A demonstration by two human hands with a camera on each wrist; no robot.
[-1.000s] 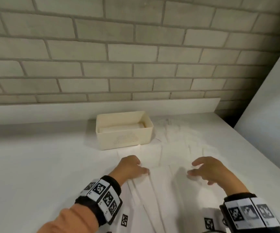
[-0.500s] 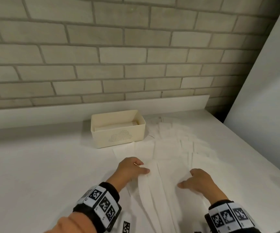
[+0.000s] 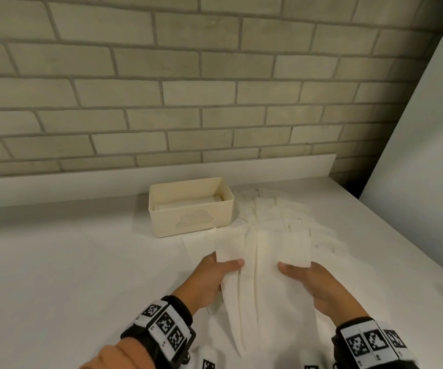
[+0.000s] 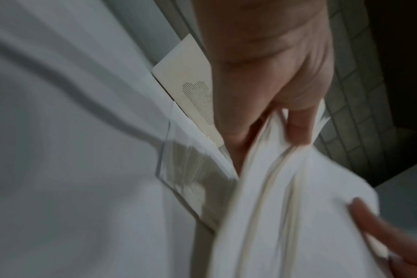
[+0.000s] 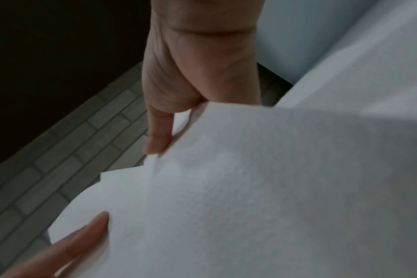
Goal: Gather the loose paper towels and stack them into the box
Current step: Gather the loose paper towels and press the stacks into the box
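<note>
No readable text; wristbands (image 3: 165, 322) carry square code markers.

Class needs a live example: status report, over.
Both hands, left and right, gripping paper towel bundle. Box partly filled. More towels loose beside box.

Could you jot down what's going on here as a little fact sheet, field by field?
Setting: white counter against a brick wall
Left hand: grips the left side of a bunch of paper towels, thumb on top
Right hand: grips the right side of the same bunch
Box: cream, open-topped, dotted cloud on its front, behind the hands; some towels already lie inside
Loose towels: fanned out on the counter, right of the box
Stage: bunch gathered, not yet in the box
</note>
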